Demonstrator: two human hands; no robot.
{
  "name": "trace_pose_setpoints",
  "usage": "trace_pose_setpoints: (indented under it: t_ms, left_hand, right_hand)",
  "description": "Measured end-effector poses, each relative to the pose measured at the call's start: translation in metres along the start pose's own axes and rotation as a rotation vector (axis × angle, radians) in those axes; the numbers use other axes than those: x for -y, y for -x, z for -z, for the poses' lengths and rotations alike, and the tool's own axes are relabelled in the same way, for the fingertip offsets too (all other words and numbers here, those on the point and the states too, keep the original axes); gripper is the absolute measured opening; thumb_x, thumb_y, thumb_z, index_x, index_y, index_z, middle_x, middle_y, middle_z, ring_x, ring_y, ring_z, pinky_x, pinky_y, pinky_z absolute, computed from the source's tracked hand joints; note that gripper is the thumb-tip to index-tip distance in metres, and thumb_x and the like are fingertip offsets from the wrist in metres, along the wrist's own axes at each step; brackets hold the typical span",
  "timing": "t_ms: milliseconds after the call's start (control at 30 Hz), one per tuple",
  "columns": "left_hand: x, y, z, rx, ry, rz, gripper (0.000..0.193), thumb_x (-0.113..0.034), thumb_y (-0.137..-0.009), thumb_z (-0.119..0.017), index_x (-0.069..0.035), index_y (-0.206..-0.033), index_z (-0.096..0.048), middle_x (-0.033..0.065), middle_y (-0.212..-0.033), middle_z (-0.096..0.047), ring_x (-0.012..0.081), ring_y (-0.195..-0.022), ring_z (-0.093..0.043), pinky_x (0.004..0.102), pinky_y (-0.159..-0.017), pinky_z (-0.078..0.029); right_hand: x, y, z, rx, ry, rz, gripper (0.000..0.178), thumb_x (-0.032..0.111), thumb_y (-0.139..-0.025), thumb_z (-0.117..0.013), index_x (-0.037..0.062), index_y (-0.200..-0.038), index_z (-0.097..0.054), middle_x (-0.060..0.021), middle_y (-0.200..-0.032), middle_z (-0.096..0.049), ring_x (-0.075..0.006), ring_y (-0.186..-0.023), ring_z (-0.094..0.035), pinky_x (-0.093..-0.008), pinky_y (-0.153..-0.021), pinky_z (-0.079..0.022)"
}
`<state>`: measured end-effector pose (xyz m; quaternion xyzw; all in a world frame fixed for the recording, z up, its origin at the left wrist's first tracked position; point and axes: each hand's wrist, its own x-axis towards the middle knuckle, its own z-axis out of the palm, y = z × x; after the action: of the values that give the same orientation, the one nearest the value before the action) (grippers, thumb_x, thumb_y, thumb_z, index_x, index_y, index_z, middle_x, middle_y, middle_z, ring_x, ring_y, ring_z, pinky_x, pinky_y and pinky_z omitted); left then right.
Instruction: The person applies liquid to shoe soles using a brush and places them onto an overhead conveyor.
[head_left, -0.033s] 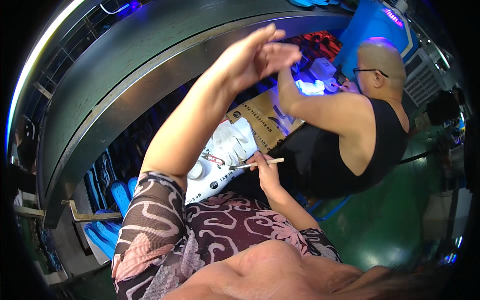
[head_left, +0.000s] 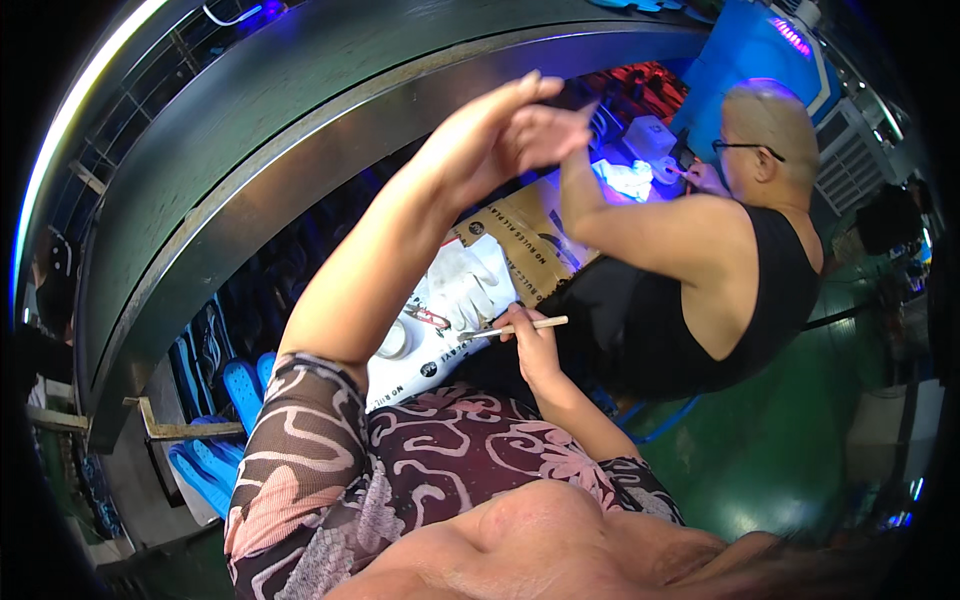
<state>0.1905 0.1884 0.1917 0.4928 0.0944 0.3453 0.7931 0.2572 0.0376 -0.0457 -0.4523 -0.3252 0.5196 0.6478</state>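
Observation:
My left hand [head_left: 520, 135] is raised at the upper middle, its fingers stretched out and slightly blurred, with nothing visible in it. It overlaps a co-worker's forearm in the picture; whether they touch I cannot tell. Lower down, my right hand [head_left: 535, 348] grips a thin brush [head_left: 530, 326] with a pale wooden handle, the bristles pointing left. The brush is over a white printed sheet [head_left: 405, 378] in front of me. On that sheet stand a small round white pot [head_left: 393, 342], a red-handled tool [head_left: 430, 317] and crumpled white material [head_left: 465, 285].
A long green-topped bench with a metal edge [head_left: 330, 120] curves along the left. Blue slipper-like pieces [head_left: 205, 465] lie below it. A co-worker in a black top [head_left: 770, 270] sits close on the right, by printed brown cardboard [head_left: 535, 240] and a white container [head_left: 648, 137].
My left hand has dropped slightly. My right hand and the brush look almost the same.

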Motion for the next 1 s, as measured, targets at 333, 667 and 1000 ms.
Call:
trace_pose_setpoints:
  t_ms: [333, 667, 1000]
  left_hand:
    - [0.066, 0.387, 0.154, -1.026, -1.048, 0.282, 0.041, -0.016, -0.081, -0.06, 0.001, -0.117, -0.05, 0.0135, -0.1, -0.06, 0.0216, -0.089, -0.059, 0.0326, -0.078, -0.048]
    - [0.058, 0.516, 0.113, -1.437, -1.652, 0.894, 0.07, -0.014, -0.072, -0.057, -0.008, -0.135, -0.027, 0.0229, -0.112, -0.052, 0.0396, -0.096, -0.054, 0.0459, -0.078, -0.046]
    - [0.031, 0.546, 0.145, -1.579, -1.56, 0.911, 0.024, -0.024, -0.075, -0.056, -0.001, -0.082, -0.057, 0.0182, -0.081, -0.064, 0.0359, -0.08, -0.061, 0.0453, -0.068, -0.048]
  right_hand:
    - [-0.001, 0.011, -0.022, 0.076, 0.019, -0.077, 0.032, 0.022, -0.092, -0.048, -0.0008, -0.072, -0.059, -0.0054, -0.066, -0.057, -0.0104, -0.059, -0.048, -0.0234, -0.058, -0.039]
    - [0.018, 0.026, -0.08, 0.289, 0.136, -0.142, 0.03, 0.023, -0.093, -0.047, 0.0002, -0.077, -0.057, -0.0072, -0.076, -0.057, -0.0118, -0.066, -0.046, -0.025, -0.065, -0.037]
    - [0.01, 0.028, -0.086, 0.216, 0.198, -0.199, 0.03, 0.023, -0.092, -0.048, -0.0004, -0.077, -0.057, -0.0071, -0.074, -0.056, -0.0119, -0.066, -0.046, -0.0248, -0.065, -0.037]
